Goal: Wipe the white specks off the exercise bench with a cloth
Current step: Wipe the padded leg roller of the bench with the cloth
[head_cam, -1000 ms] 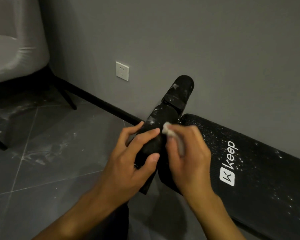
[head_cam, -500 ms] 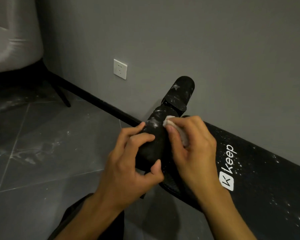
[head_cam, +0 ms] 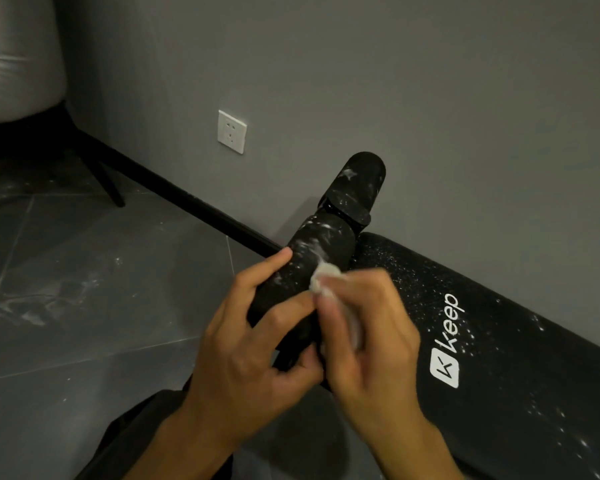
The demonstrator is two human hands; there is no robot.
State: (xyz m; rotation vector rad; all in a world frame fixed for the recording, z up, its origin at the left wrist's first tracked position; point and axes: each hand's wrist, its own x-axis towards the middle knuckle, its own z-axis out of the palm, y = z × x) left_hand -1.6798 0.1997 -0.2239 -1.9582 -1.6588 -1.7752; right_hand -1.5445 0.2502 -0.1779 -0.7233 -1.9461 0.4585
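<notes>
The small crumpled white cloth point(head_cam: 323, 277) is pressed against the near black foam roller point(head_cam: 312, 251) at the end of the black padded exercise bench point(head_cam: 499, 358). The bench carries a white "keep" logo and is dotted with white specks. The right hand point(head_cam: 371, 334), blurred, pinches the cloth in its curled fingers. The left hand point(head_cam: 253, 358) grasps the same roller from the left, fingers wrapped over it. White smears show on this roller above the cloth and on the second black roller point(head_cam: 355, 183) beyond it. The bench lies along a grey wall point(head_cam: 395, 81) with a white socket point(head_cam: 232, 131), beside grey floor tiles point(head_cam: 84, 289) streaked with white dust.
</notes>
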